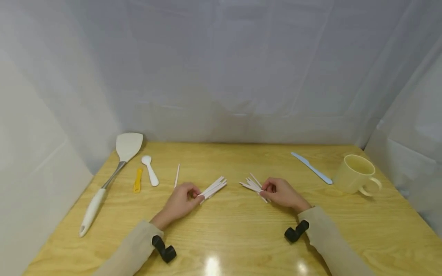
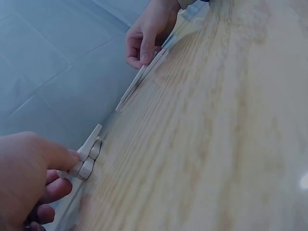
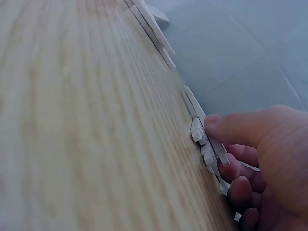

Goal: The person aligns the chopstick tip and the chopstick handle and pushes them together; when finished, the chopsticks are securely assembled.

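Note:
On the wooden table [image 1: 228, 230], my left hand [image 1: 182, 201] pinches one end of a bundle of several white sticks [image 1: 214, 188] that fans out to the upper right. The left wrist view shows the thumb [image 2: 57, 155] pressing on those stick ends [image 2: 87, 159]. My right hand [image 1: 281, 191] pinches a second bundle of white sticks [image 1: 251, 184] that fans toward the upper left. In the right wrist view its thumb [image 3: 236, 130] lies on the stick ends [image 3: 204, 142]. A single white stick [image 1: 177, 175] lies apart, beyond my left hand.
A white spatula [image 1: 110, 176], a small white spoon [image 1: 150, 170] and a yellow utensil [image 1: 137, 180] lie at the left. A pale blue knife [image 1: 311, 167] and a cream mug [image 1: 356, 174] stand at the right. White sheeting walls the table's back and sides.

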The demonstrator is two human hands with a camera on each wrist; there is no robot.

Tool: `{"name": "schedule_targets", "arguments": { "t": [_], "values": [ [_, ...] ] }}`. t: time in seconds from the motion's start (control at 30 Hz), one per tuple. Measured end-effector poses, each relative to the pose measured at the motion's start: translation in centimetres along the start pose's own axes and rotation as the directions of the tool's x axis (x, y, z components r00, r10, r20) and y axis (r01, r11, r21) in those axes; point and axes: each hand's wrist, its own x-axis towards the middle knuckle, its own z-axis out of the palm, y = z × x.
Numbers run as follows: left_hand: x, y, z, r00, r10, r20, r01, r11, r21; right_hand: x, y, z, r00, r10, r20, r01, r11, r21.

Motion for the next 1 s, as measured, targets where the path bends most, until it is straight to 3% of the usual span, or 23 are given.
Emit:
{"name": "schedule_targets", "arguments": {
  "t": [0.27,0.57,0.83,1.0],
  "values": [
    [-0.1,0.9,0.0,0.994,-0.107,-0.005,0.107,0.994,0.010,-0.2,-0.5,0.1,0.999,0.022,-0.040,-0.023,1.000,-0.018],
    [-0.4,1.4,0.1,0.993,-0.081,-0.088,0.085,0.995,0.045,-0.4,-0.7,-0.1,0.998,-0.007,-0.069,0.004,0.999,-0.049],
    [-0.6,1.4,0.2,0.993,-0.049,-0.108,0.056,0.997,0.059,-0.5,-0.4,-0.3,0.994,-0.031,-0.106,0.029,0.999,-0.027],
    [-0.5,1.6,0.1,0.990,-0.064,-0.122,0.071,0.996,0.053,-0.3,-0.4,-0.3,0.991,-0.039,-0.126,0.041,0.999,0.006]
  ]
}}
